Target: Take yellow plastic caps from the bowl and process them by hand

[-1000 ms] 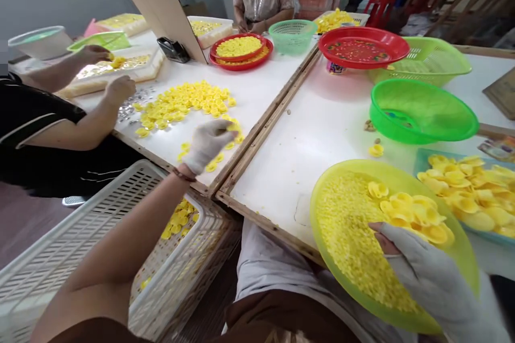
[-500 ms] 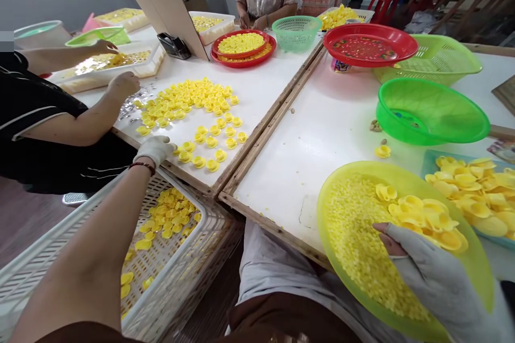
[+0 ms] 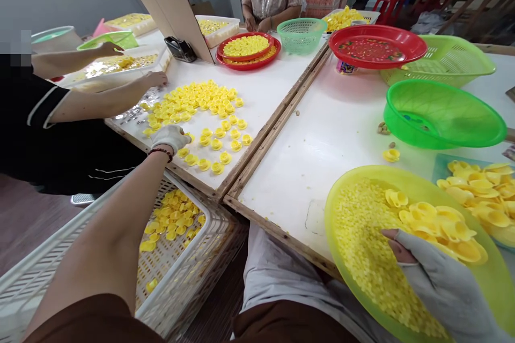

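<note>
"Where is the left hand on your feed?"

"I have the left hand [image 3: 171, 139] well left of the yellow basin [image 3: 384, 172], across the wooden strips [image 3: 257, 150] of the tabletop [image 3: 298, 171]. It's gloved, fingers curled low among the small yellow cups [image 3: 205, 139]. The tips are right by a cup, but I can't make out whether that grip has hold of one."

"And the right?"

"I see the right hand [image 3: 446, 284], gloved with bare fingertips, at the basin's near right side, over the yellow granules [image 3: 366, 225] in it. Most of its fingers are hidden, so I can't say how far that grip is spread or whether it has anything."

"What else is around?"

"Larger yellow petals [image 3: 442, 225] lie inside the basin, just beyond the right hand. A single yellow piece [image 3: 391, 155] sits just past the basin's far rim, a green bowl [image 3: 442, 115] beyond it. Left of the basin, below the tabletop, I see a white crate [image 3: 219, 220] holding yellow pieces."
</note>
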A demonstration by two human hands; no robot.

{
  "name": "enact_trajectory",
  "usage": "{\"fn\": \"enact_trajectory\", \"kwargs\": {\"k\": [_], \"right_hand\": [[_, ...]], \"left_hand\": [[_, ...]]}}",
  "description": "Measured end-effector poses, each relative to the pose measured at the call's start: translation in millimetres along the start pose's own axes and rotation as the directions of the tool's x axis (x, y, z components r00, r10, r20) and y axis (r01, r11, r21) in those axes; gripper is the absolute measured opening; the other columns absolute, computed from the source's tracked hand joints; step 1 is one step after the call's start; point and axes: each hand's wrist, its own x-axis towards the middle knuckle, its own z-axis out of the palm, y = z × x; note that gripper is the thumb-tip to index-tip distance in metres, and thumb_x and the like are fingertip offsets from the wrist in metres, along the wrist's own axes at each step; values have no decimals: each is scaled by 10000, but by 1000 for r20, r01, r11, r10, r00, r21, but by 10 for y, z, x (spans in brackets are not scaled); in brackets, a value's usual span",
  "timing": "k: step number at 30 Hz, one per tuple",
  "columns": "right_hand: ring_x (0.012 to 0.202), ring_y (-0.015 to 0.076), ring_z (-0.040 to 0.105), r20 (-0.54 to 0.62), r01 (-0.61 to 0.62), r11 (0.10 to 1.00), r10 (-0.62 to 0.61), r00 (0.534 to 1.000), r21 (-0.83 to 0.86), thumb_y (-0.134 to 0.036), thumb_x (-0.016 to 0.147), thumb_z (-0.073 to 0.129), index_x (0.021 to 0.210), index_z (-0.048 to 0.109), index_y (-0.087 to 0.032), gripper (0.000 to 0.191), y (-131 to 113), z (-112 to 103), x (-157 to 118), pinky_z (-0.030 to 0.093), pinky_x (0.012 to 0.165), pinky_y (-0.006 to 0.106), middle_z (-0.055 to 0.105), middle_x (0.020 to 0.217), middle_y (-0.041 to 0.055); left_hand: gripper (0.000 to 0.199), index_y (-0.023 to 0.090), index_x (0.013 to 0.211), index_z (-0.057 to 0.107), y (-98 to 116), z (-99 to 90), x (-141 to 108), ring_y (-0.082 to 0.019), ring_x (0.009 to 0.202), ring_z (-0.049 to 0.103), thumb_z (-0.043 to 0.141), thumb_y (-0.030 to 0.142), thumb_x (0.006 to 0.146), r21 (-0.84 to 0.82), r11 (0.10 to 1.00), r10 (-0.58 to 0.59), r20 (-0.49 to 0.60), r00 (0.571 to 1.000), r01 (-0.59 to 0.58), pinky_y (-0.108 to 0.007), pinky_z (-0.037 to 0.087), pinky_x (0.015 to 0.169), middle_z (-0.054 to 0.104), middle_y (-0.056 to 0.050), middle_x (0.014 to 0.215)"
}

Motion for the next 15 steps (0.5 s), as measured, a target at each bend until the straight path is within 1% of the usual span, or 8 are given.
{"fn": "enact_trajectory", "kwargs": {"k": [2, 4, 7, 9, 10, 12, 15], "right_hand": [[775, 175, 769, 9, -5, 1000, 5, 1000, -6, -249, 975, 514, 1116, 636, -253, 186, -14, 14, 13, 636, 763, 227, 790, 944, 7], [776, 175, 768, 28, -10, 1000, 11, 1000, -13, -250, 983, 500, 1119, 630, -247, 188, -23, 23, 18, 639, 775, 228, 789, 946, 17], [811, 191, 769, 44, -9, 1000, 10, 999, -29, -268, 984, 510, 1117, 634, -226, 187, -10, 32, -1, 642, 782, 248, 789, 965, 40], [807, 193, 767, 32, -2, 999, 3, 999, -35, -273, 981, 519, 1102, 644, -215, 183, 7, 37, -16, 640, 774, 253, 789, 955, 42], [797, 191, 764, 26, 0, 999, 1, 1000, -33, -274, 979, 523, 1096, 648, -213, 182, 14, 41, -20, 638, 771, 253, 789, 951, 40], [782, 187, 760, 18, -7, 1000, 8, 1000, -25, -271, 974, 527, 1093, 656, -219, 184, 22, 47, -19, 634, 772, 253, 790, 947, 31], [786, 187, 761, 23, -11, 1000, 11, 1000, -15, -280, 971, 535, 1091, 663, -237, 181, 19, 49, -10, 634, 772, 255, 790, 946, 18]], "left_hand": [[498, 98, 789, 590, 26, 38, 82, -201, 933, 522, 727, 577, 793, -16, 1000, 0, -14, 1000, 0, -349, 391, 919, 608, -57, 808], [459, 87, 811, 596, 38, 76, 125, -197, 935, 502, 725, 528, 814, -28, 1000, 8, -28, 1000, -8, -360, 380, 942, 582, -42, 772], [395, 64, 969, 640, 5, 86, 90, -199, 946, 489, 696, 436, 850, -21, 999, 31, -74, 997, -33, -372, 377, 957, 600, -42, 814], [362, 79, 1052, 669, -32, 78, 15, -199, 945, 501, 663, 391, 868, -6, 998, 59, -88, 994, -60, -356, 387, 948, 635, -43, 850], [336, 98, 1060, 691, -46, 80, -28, -202, 939, 516, 659, 369, 863, 3, 997, 75, -77, 994, -75, -344, 397, 933, 655, -44, 864], [276, 141, 1018, 739, -54, 111, -101, -222, 929, 560, 681, 327, 822, 16, 995, 100, -22, 995, -100, -323, 423, 885, 697, -53, 900], [239, 176, 950, 778, -16, 217, -142, -286, 961, 628, 736, 304, 753, 17, 994, 109, 58, 992, -110, -332, 457, 834, 737, -93, 978]]}}
